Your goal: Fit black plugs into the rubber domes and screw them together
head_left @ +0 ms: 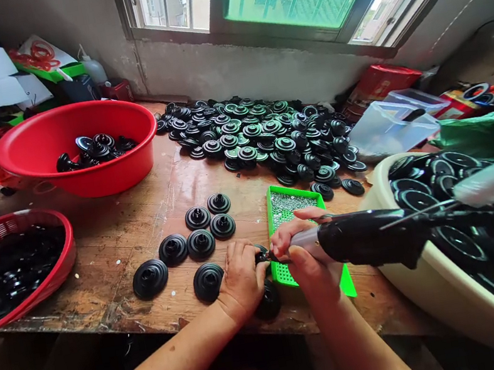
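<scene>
My left hand (240, 278) is closed around a black round knob (260, 253), mostly hidden by the fingers. My right hand (312, 266) grips an electric screwdriver (366, 237) with a black body, its tip pointing left and meeting the knob. Beneath the hands, a bright green tray (270, 213) holds many small shiny metal pieces (295, 202), probably screws. Another black knob (268, 302) lies below my left hand near the table edge. To the left, several black stepped knobs (201, 244) rest flat on the wooden table (107, 235).
A large heap of black knobs (242, 135) lies at the back. Left stand a red basin (121, 175) with more knobs and a red basket (68, 242) of black parts. A cream tub (401, 272) of black discs stands right, near a clear plastic box (390, 128).
</scene>
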Demonstrator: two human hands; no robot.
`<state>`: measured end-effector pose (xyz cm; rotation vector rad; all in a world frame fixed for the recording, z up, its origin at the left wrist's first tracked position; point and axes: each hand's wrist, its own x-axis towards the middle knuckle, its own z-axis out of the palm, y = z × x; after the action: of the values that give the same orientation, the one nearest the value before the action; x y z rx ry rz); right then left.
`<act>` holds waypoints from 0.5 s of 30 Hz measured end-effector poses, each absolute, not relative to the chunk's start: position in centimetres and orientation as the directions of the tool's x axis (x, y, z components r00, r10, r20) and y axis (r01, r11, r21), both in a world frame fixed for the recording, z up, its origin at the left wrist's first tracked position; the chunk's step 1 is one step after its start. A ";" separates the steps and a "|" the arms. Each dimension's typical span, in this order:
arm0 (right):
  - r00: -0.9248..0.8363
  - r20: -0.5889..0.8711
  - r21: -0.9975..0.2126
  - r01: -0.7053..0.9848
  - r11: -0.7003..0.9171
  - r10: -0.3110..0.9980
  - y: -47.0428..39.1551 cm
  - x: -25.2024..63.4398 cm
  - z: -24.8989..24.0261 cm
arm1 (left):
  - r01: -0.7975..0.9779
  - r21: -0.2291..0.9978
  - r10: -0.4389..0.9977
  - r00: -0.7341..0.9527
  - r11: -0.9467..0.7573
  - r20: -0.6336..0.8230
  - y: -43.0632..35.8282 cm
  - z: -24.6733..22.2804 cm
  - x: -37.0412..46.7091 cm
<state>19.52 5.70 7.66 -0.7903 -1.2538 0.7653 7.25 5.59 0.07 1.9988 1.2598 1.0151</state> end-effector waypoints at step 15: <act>0.161 0.498 -0.867 0.097 0.489 0.852 6.7 20.1 6.3 | 0.486 0.744 0.888 0.285 -0.458 0.360 5.8 0.2 7.2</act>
<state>20.07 6.67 6.29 -0.9374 -1.3158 0.6710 7.22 5.76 0.19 2.0591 1.2275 1.0596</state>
